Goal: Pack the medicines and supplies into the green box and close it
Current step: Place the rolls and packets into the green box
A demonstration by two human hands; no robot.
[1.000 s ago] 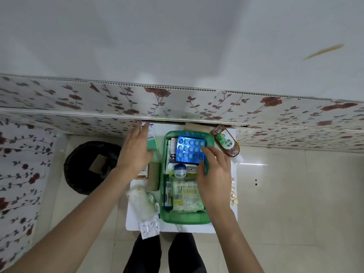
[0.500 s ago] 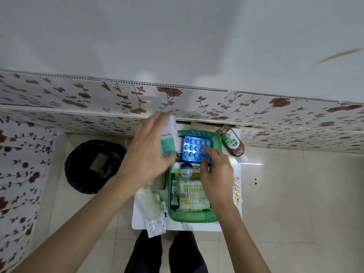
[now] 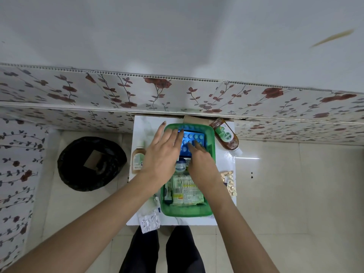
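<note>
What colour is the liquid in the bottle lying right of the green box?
Amber-brown, in a clear plastic bottle with a green label; the head view, the only one, shows it.

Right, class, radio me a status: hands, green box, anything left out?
Both hands flat inside green box. Box open, part filled. Brown bottle and gold strip outside.
</note>
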